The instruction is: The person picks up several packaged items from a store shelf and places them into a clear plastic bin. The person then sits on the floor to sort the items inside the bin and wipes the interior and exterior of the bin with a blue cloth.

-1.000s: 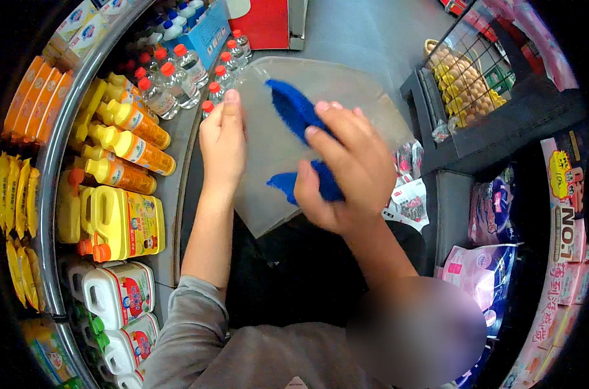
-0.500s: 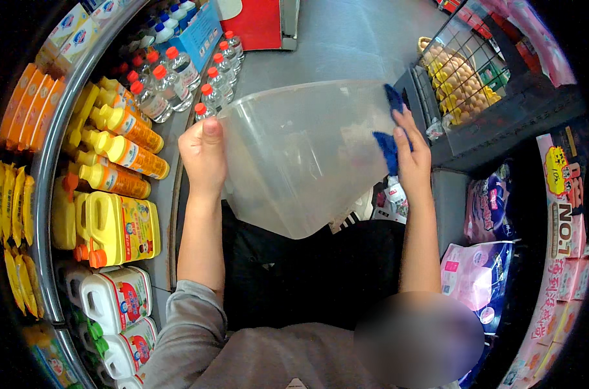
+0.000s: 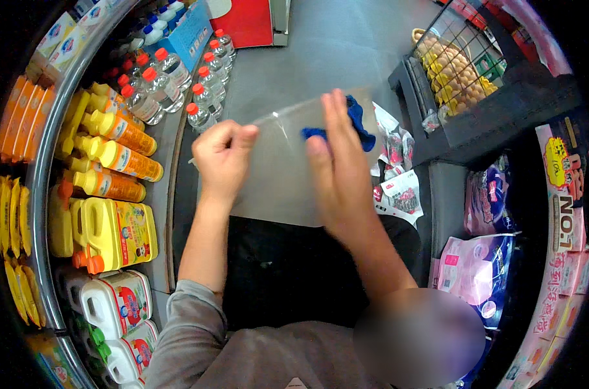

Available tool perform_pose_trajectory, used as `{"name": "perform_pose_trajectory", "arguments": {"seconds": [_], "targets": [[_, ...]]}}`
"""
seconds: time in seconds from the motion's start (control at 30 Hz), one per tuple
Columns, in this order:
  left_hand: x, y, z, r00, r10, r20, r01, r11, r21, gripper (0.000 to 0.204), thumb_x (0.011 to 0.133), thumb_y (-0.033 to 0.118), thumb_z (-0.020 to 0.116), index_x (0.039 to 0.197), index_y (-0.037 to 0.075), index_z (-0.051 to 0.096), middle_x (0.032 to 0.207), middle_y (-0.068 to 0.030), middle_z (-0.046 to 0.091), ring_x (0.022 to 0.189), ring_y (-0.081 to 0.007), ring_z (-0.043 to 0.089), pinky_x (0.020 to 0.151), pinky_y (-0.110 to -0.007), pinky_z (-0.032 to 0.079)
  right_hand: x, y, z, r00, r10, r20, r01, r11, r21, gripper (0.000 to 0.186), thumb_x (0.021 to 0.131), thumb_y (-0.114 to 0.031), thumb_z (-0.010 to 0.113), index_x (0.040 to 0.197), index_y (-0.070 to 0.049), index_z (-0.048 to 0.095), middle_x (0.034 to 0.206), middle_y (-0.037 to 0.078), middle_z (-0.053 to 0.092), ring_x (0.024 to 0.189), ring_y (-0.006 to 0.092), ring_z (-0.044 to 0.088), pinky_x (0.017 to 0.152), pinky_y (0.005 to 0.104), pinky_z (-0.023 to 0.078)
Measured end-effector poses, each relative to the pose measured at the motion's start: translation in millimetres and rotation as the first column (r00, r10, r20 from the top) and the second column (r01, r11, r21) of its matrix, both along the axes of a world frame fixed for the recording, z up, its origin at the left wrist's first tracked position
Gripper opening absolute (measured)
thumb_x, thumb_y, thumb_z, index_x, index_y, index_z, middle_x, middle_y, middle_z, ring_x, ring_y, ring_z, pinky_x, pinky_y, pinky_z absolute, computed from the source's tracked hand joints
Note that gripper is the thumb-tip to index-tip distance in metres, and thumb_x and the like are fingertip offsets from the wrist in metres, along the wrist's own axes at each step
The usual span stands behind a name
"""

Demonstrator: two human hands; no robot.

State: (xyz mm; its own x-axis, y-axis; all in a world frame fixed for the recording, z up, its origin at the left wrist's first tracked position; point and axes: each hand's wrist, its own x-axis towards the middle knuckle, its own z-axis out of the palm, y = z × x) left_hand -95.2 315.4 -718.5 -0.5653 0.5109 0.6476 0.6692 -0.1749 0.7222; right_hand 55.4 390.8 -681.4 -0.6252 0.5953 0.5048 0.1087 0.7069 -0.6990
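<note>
A clear, slightly cloudy plastic sheet [image 3: 275, 188] is held up over my lap. My left hand [image 3: 223, 155] is closed on its left edge, the thumb on top. My right hand [image 3: 343, 168] lies against the sheet with its fingers stretched long and close together. Under it is a dark blue cloth [image 3: 362, 126], which shows on both sides of the fingers and is pressed to the plastic. The part of the cloth beneath my palm is hidden.
Shelves on the left carry red-capped clear bottles [image 3: 161, 87], yellow bottles [image 3: 123, 159] and jugs [image 3: 129, 233]. White-and-pink packets [image 3: 398, 194] lie beyond the sheet on the right. A wire rack with eggs [image 3: 453, 74] stands far right, above purple packages [image 3: 476, 272].
My right hand has moved left from the sheet's right edge onto its face, taking the blue cloth along. The sheet has tilted and shifted, uncovering the packets. My left hand has moved slightly right.
</note>
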Motion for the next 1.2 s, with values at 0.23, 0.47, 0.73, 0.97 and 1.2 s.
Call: {"name": "perform_pose_trajectory", "arguments": {"seconds": [0.23, 0.47, 0.73, 0.97, 1.2], "targets": [[31, 15, 13, 0.974, 0.214, 0.069, -0.225, 0.933, 0.281, 0.029, 0.075, 0.009, 0.057, 0.053, 0.001, 0.040, 0.052, -0.0037, 0.048, 0.057, -0.0082, 0.051, 0.048, -0.023, 0.038, -11, -43, 0, 0.937, 0.300, 0.181, -0.346, 0.876, 0.336, 0.038, 0.078, -0.013, 0.046, 0.112, 0.005, 0.048, 0.128, 0.022, 0.038, 0.124, 0.0325, 0.033, 0.095, 0.0375, 0.034], [9, 2, 4, 0.988, -0.023, 0.154, 0.030, 0.999, -0.040, 0.041, 0.079, 0.026, 0.063, 0.053, 0.001, 0.044, 0.048, -0.0003, 0.035, 0.049, -0.0069, 0.032, 0.042, -0.025, 0.028, 1, -38, 6, 0.937, -0.099, 0.335, -0.145, 0.763, 0.630, 0.052, 0.069, -0.025, 0.062, 0.119, -0.017, 0.050, 0.132, 0.015, 0.036, 0.125, 0.0320, 0.029, 0.092, 0.0626, 0.021], [5, -3, 3, 0.989, -0.060, 0.132, 0.069, 0.996, -0.059, 0.048, 0.079, 0.036, 0.063, 0.052, 0.001, 0.044, 0.048, 0.0006, 0.034, 0.049, -0.0063, 0.031, 0.042, -0.024, 0.025, 23, -22, 7, 0.963, 0.017, 0.270, -0.144, 0.877, 0.459, 0.050, 0.075, -0.020, 0.060, 0.121, -0.008, 0.047, 0.132, 0.019, 0.035, 0.120, 0.0400, 0.035, 0.096, 0.0560, 0.024], [-3, -4, -1, 0.971, -0.161, 0.178, 0.163, 0.987, 0.004, 0.047, 0.082, 0.035, 0.060, 0.054, 0.001, 0.043, 0.049, 0.0007, 0.035, 0.050, -0.0067, 0.032, 0.043, -0.025, 0.026, 16, -15, 27, 0.956, 0.267, 0.124, -0.294, 0.881, 0.370, 0.043, 0.074, -0.010, 0.060, 0.116, -0.005, 0.050, 0.127, 0.018, 0.042, 0.119, 0.0379, 0.038, 0.098, 0.0485, 0.027], [5, -5, 2, 0.991, -0.077, 0.113, 0.085, 0.994, -0.066, 0.045, 0.080, 0.034, 0.061, 0.056, 0.000, 0.045, 0.048, -0.0049, 0.036, 0.047, -0.0112, 0.034, 0.043, -0.027, 0.028, 13, -11, 18, 0.963, 0.234, 0.135, -0.270, 0.803, 0.531, 0.033, 0.071, -0.007, 0.059, 0.103, -0.003, 0.057, 0.119, 0.015, 0.051, 0.114, 0.0368, 0.044, 0.094, 0.0493, 0.033]]}}
